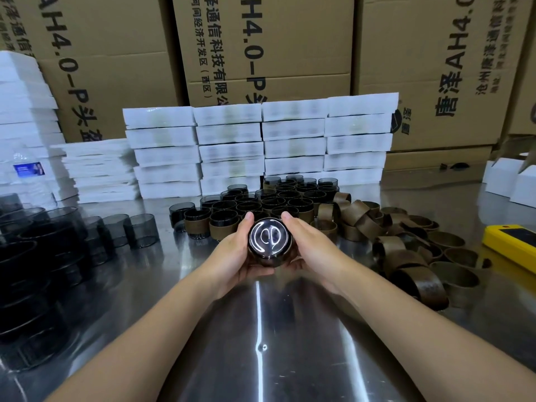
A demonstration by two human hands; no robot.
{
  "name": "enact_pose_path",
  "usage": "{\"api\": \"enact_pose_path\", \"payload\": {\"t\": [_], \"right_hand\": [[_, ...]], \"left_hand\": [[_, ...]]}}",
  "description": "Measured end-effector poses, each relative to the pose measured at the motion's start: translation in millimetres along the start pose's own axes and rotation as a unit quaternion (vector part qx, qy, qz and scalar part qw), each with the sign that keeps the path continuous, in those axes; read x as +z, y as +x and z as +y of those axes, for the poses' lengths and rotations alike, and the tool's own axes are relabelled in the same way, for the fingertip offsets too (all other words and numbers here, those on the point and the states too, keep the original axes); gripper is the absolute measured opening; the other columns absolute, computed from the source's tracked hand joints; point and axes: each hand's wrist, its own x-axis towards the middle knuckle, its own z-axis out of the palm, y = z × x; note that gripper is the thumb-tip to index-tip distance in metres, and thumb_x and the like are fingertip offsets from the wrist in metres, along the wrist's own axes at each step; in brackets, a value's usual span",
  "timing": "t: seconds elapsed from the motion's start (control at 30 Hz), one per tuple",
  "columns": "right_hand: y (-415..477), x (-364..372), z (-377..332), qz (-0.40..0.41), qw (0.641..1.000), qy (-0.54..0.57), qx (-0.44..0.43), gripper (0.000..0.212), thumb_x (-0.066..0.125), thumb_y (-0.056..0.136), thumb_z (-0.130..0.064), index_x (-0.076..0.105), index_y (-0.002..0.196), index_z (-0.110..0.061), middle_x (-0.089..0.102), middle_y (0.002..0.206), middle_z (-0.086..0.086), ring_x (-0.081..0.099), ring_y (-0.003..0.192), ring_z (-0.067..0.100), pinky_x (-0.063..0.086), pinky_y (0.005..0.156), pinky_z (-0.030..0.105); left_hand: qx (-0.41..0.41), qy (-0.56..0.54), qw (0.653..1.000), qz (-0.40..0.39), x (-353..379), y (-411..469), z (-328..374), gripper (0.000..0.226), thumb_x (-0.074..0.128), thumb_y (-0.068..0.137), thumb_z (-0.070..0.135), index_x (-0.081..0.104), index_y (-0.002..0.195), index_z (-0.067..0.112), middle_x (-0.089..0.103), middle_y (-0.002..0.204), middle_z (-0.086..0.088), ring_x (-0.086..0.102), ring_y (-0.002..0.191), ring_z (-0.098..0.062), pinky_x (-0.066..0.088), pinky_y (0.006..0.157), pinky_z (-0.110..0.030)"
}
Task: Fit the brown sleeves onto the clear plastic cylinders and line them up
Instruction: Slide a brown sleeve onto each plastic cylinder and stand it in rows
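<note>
Both my hands hold one smoky clear cylinder (269,238) above the steel table, its flat glossy base turned up toward me. A brown sleeve (268,261) shows around its lower part. My left hand (236,252) cups its left side and my right hand (311,248) cups its right, fingers curled underneath. Behind it stand rows of sleeved cylinders (271,203). Loose brown sleeves (406,253) lie heaped to the right. Bare cylinders (127,232) stand to the left.
White foam blocks (258,143) are stacked behind the rows, with cardboard cartons (266,44) behind them. A water bottle (30,175) stands at far left. A yellow device (513,245) lies at the right edge, small white boxes (510,181) beyond it.
</note>
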Motion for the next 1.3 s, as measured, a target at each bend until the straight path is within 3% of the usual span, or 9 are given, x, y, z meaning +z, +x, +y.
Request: {"api": "enact_pose_path", "payload": {"t": [0.3, 0.5, 0.73, 0.9, 1.0, 1.07, 1.13, 1.23, 1.3], "right_hand": [[2, -1, 1, 0.000, 1.000, -0.011, 0.003, 0.040, 0.041, 0.093, -0.056, 0.060, 0.115, -0.028, 0.065, 0.117, -0.001, 0.059, 0.112, 0.022, 0.044, 0.102, 0.044], [0, -2, -2, -0.009, 1.000, -0.008, -0.002, 0.036, 0.042, 0.095, -0.052, 0.063, 0.107, -0.025, 0.070, 0.104, 0.004, 0.062, 0.080, 0.016, 0.048, 0.070, 0.029], [0, -2, 1, 0.014, 1.000, -0.009, -0.022, 0.033, 0.049, 0.091, -0.054, 0.065, 0.107, -0.031, 0.068, 0.100, -0.009, 0.058, 0.083, 0.010, 0.044, 0.069, 0.026], [0, -7, 3, -0.010, 0.999, 0.046, -0.013, 0.026, 0.063, 0.085, -0.043, 0.064, 0.108, -0.031, 0.056, 0.068, -0.017, 0.043, 0.053, 0.004, 0.031, 0.046, 0.017], [1, -3, 7, 0.038, 0.998, 0.037, -0.028, 0.033, 0.070, 0.082, -0.030, 0.058, 0.112, -0.024, 0.058, 0.077, -0.007, 0.053, 0.063, 0.004, 0.036, 0.052, 0.017], [3, -3, 10, 0.077, 0.996, 0.037, -0.040, 0.033, 0.073, 0.080, -0.022, 0.056, 0.108, -0.020, 0.055, 0.075, -0.003, 0.056, 0.068, 0.006, 0.040, 0.059, 0.016], [6, -7, 11, 0.115, 0.991, 0.049, -0.050, 0.029, 0.074, 0.079, -0.017, 0.055, 0.100, -0.020, 0.056, 0.075, -0.002, 0.059, 0.072, 0.010, 0.044, 0.067, 0.019], [12, -12, 12, 0.161, 0.983, 0.060, -0.060, 0.026, 0.076, 0.077, -0.019, 0.054, 0.089, -0.023, 0.058, 0.078, 0.001, 0.061, 0.073, 0.014, 0.049, 0.072, 0.027], [16, -14, 15, 0.186, 0.979, 0.054, -0.059, 0.026, 0.078, 0.075, -0.022, 0.055, 0.086, -0.025, 0.059, 0.079, 0.001, 0.062, 0.077, 0.018, 0.051, 0.080, 0.037]], "left_hand": [[0.022, 0.026, 0.999, 0.002, -1, -2, 1, 0.053, 0.040, 0.090, 0.063, 0.078, 0.088, 0.027, 0.076, 0.094, -0.010, 0.073, 0.082, -0.017, 0.056, 0.058, -0.025], [0.024, 0.032, 0.999, 0.011, 0, -3, 2, 0.052, 0.041, 0.092, 0.060, 0.079, 0.084, 0.026, 0.076, 0.090, -0.009, 0.073, 0.077, -0.016, 0.056, 0.057, -0.026], [0.035, 0.024, 0.999, 0.024, 0, -3, 3, 0.048, 0.042, 0.096, 0.053, 0.079, 0.086, 0.023, 0.076, 0.092, -0.010, 0.073, 0.078, -0.017, 0.056, 0.059, -0.028], [0.058, 0.088, 0.991, 0.085, -6, 1, 3, 0.033, 0.049, 0.098, 0.039, 0.076, 0.091, 0.022, 0.076, 0.091, 0.001, 0.071, 0.090, -0.019, 0.057, 0.064, -0.026], [0.130, 0.318, 0.926, 0.155, -17, 2, 8, 0.010, 0.061, 0.093, 0.029, 0.070, 0.096, 0.027, 0.071, 0.092, 0.008, 0.065, 0.093, -0.015, 0.056, 0.083, -0.034], [0.167, 0.512, 0.807, 0.241, -32, 0, 18, 0.024, 0.063, 0.089, 0.033, 0.068, 0.111, 0.025, 0.069, 0.109, 0.000, 0.061, 0.105, -0.020, 0.042, 0.102, -0.044], [0.189, 0.582, 0.713, 0.342, -49, -6, 33, 0.033, 0.061, 0.088, 0.034, 0.066, 0.117, 0.020, 0.065, 0.119, -0.009, 0.056, 0.115, -0.027, 0.026, 0.111, -0.050], [0.152, 0.599, 0.652, 0.439, -73, -15, 48, 0.043, 0.063, 0.084, 0.033, 0.064, 0.121, 0.012, 0.056, 0.127, -0.020, 0.044, 0.126, -0.035, 0.013, 0.114, -0.057], [0.101, 0.585, 0.646, 0.480, -86, -19, 50, 0.049, 0.064, 0.083, 0.033, 0.061, 0.126, 0.009, 0.045, 0.139, -0.025, 0.031, 0.136, -0.037, 0.004, 0.115, -0.059]]}}
